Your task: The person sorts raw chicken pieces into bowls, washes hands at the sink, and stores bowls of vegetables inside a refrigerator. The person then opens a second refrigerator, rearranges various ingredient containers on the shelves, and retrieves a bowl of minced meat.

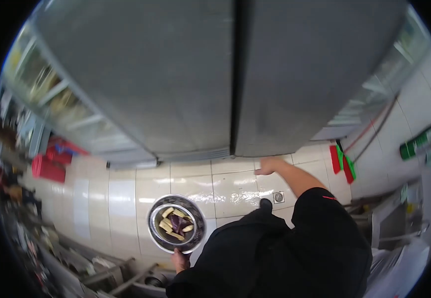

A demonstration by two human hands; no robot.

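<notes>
My left hand (179, 259) grips the near rim of a wide, round metal colander (199, 239), its fingers partly hidden by the rim. Inside that sits a smaller metal bowl (157, 219). Pale yellow pieces (165, 226) and dark purple pieces (178, 223) of cut vegetable lie in the bowl. Reaching forward, my right hand (271, 165) is empty, with its thumb held apart; motion blurs it a little. It is above the tiled floor, near the bottom of a large grey two-door cabinet (185, 89), and I cannot see it touching anything.
Cabinets with glass sides flank the grey one. Red plastic containers (49, 168) stand at the left. A green-and-red broom head (343, 164) and a green cylinder (421, 142) are at the right. The tiled floor (190, 179) looks wet around a drain (278, 197). Metal racks (111, 273) line the lower left.
</notes>
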